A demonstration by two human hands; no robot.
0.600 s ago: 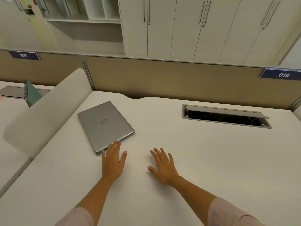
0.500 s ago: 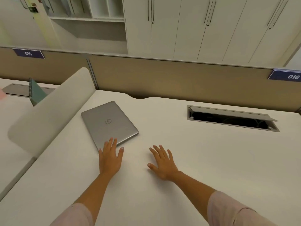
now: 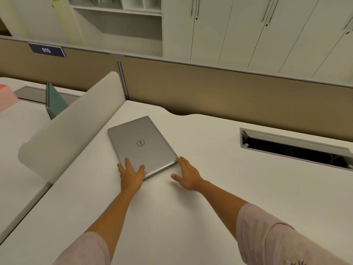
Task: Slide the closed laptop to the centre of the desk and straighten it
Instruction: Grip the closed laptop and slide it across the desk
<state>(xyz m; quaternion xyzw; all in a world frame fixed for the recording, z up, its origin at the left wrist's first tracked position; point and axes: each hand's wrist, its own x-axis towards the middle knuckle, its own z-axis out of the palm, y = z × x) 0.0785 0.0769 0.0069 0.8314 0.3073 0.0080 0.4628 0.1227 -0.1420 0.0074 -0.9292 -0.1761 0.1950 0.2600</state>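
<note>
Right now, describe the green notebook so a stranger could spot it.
Start at the white curved divider along the desk's left edge. Just behind it, on the neighbouring desk, stands the spiral-bound notebook. It is the only green thing there, upright, unlike the flat silver laptop.

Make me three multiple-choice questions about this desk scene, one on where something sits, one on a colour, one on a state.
1. Where does the silver closed laptop lie on the white desk?
A. left part, beside the curved white divider
B. over the cable slot
C. at the near edge

2. What colour is the spiral notebook on the neighbouring desk?
A. red
B. teal green
C. black

3. How does the left hand stand?
A. clenched in a fist
B. raised in the air
C. spread, fingers on the laptop lid

Answers: 1 A, it lies askew next to the divider; 2 B, its cover shows teal; 3 C, fingers lie flat on the near corner.
</note>
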